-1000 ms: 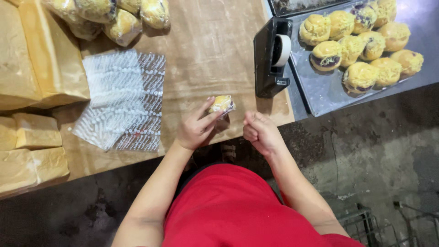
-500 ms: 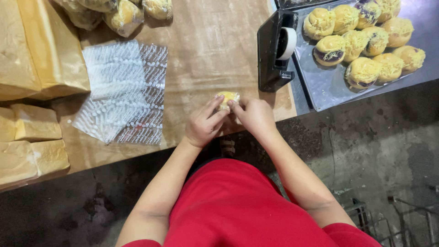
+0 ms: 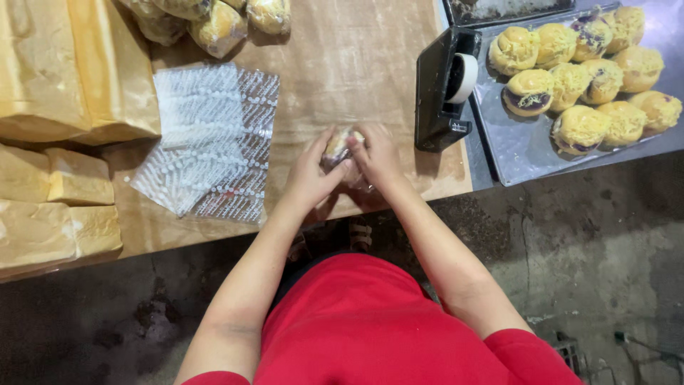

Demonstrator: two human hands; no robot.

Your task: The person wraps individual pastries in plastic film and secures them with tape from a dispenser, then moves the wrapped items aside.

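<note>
Both hands meet at the table's (image 3: 356, 50) near edge: the left hand (image 3: 312, 175) and right hand (image 3: 379, 158) close around a bagged bun (image 3: 338, 145). Plastic bags (image 3: 206, 142) lie at nine o'clock, a tape dispenser (image 3: 443, 89) at two o'clock.

A: Clothing on the person?
B: Red short-sleeved shirt (image 3: 370, 321), plain, sleeve hems at the upper arms.
A: Arms, hands?
B: Both forearms bare; no gloves, watch or rings visible.
</note>
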